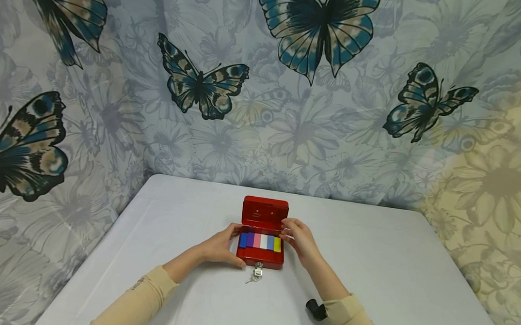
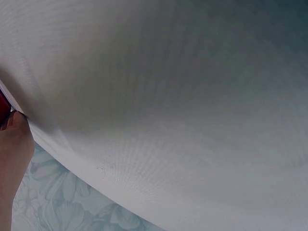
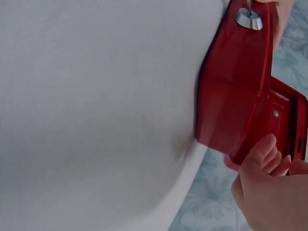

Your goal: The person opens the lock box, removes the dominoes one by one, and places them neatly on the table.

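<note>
A small red metal cash box (image 1: 260, 255) stands on the table with its lid (image 1: 264, 211) raised at the back. Inside lies a row of several coloured bars (image 1: 257, 241): blue, purple, pink, white and yellow. A silver lock with keys (image 1: 257, 270) is at the front of the box, partly seen in the right wrist view. My left hand (image 1: 219, 245) holds the left side, thumb at the front corner and fingers at the back. Beside the right edge, near the hinge, is my right hand (image 1: 300, 239), its fingers loosely bent; no held thing shows in it.
White cloth covers the table (image 1: 369, 264). A short black object (image 1: 316, 310) lies beside the right sleeve, partly hidden by it. Behind the table hangs a butterfly-patterned cloth (image 1: 226, 151).
</note>
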Demonstrator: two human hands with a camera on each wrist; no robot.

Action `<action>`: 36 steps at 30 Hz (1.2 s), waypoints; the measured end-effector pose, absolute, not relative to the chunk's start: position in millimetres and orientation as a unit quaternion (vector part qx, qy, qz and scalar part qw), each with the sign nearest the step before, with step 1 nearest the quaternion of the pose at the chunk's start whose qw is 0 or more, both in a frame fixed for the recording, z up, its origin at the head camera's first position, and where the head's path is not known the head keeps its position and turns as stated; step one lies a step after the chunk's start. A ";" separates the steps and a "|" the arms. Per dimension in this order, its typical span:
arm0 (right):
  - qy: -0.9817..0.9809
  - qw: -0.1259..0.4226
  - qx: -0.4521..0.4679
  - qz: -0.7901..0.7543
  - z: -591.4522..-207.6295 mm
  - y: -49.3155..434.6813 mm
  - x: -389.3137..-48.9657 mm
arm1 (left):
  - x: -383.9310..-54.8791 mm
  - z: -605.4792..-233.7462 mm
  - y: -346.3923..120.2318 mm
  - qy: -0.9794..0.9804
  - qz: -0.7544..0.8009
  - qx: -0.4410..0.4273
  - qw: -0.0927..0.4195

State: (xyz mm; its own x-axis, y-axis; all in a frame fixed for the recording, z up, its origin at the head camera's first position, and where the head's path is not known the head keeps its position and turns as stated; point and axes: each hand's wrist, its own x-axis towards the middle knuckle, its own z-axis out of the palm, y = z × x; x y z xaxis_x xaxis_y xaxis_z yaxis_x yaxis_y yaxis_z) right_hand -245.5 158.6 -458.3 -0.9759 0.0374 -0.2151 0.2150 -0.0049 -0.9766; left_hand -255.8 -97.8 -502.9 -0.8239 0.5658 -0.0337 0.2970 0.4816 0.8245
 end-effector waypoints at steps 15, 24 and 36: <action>0.899 0.016 -0.144 -0.413 -472.3 125.6 -229.5 | -257.7 -505.6 -97.8 0.845 0.442 0.268 0.140; 0.907 0.015 -0.245 -0.341 -475.0 116.2 -223.0 | -256.8 -505.2 -97.5 0.843 0.440 0.276 0.139; 0.911 0.073 -0.283 -0.290 -478.3 109.9 -221.1 | -255.0 -503.9 -98.1 0.844 0.439 0.274 0.142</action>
State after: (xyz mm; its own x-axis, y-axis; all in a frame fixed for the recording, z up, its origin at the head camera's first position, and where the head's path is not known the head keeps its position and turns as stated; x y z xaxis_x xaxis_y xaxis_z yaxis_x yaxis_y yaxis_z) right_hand -221.1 109.9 -478.3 -0.8293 -0.5579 0.0308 -0.4733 0.6721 -0.5695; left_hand -255.0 -98.1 -503.9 -0.8097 0.5868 0.0000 0.3368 0.4648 0.8189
